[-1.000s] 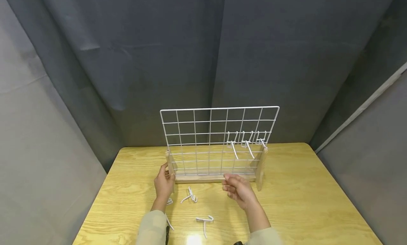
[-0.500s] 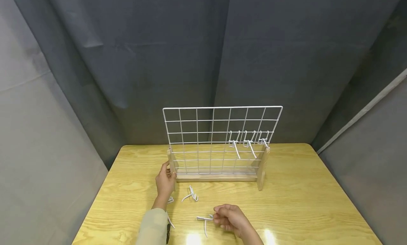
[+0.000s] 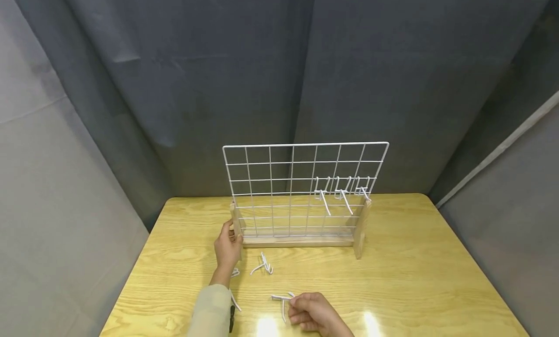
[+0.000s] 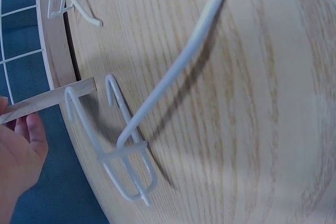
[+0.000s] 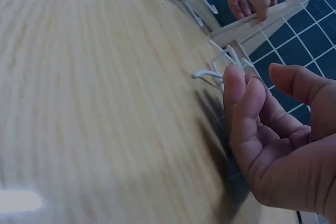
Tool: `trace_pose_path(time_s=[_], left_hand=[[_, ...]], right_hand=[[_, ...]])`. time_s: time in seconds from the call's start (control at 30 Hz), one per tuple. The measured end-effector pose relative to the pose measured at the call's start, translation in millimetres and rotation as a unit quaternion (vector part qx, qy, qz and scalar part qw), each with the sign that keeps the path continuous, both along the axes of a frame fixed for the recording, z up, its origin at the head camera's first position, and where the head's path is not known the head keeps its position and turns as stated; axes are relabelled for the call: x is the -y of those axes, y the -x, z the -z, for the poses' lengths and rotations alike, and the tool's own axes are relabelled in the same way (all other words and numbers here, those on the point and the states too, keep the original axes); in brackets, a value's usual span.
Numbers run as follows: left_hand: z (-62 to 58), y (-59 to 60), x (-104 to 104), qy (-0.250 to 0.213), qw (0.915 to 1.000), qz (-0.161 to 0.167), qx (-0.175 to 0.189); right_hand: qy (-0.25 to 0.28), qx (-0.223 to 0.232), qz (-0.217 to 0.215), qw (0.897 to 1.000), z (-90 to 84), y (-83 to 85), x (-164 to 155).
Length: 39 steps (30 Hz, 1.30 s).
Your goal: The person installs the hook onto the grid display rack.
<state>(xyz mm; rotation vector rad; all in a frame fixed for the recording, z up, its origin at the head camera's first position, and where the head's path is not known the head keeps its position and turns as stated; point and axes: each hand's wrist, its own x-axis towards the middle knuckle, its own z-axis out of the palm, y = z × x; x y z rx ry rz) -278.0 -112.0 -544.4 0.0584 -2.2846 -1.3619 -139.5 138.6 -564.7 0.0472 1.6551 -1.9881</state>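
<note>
A white wire grid (image 3: 305,144) stands in a wooden stand (image 3: 297,242), with three white hooks hanging at its right side. My left hand (image 3: 227,249) grips the stand's left upright (image 4: 50,100), thumb on one side and fingers on the other. My right hand (image 3: 316,312) is low over the table, its fingertips right at the end of a white hook (image 3: 279,297) in the head view. In the right wrist view its thumb is apart from the curved fingers (image 5: 247,108), with nothing between them.
Another white hook (image 3: 265,264) lies just before the stand's base. A further hook (image 4: 160,88) lies beside my left forearm, partly hidden by it in the head view. The wooden table (image 3: 419,278) ends at dark curtains (image 3: 262,84) behind.
My right hand has come down from in front of the stand's base to the hook at the table's front. The left hand has kept its grip on the upright.
</note>
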Motion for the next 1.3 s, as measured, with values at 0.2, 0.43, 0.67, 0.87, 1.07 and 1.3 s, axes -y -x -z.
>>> trace_pose_path(time_s=[0.2,0.43,0.67,0.87,1.07,1.3], left_hand=[[-0.1,-0.3,1,0.003,1.0,-0.002,-0.004],[-0.4,0.6,1,0.005,1.0,-0.001,-0.002],[-1.5,-0.3,0,0.0,1.0,-0.002,0.0],[-2.5,0.8,0,-0.003,1.0,-0.001,0.003],[-3.1,0.1,0,-0.009,0.9999,0.008,0.011],[-2.5,-1.7,-1,-0.007,0.9999,0.007,0.01]], right_hand=[[-0.015,-0.005,-0.008,1.0,4.7,-0.4,7],[-0.047,-0.024,0.013,0.999,1.8,6.1,13],[-0.107,-0.069,0.046,0.991,2.8,8.5,16],[-0.154,-0.101,0.064,0.981,6.6,6.1,22],[-0.18,-0.126,0.079,0.972,10.3,8.8,27],[-0.19,-0.142,0.076,0.968,8.8,7.7,27]])
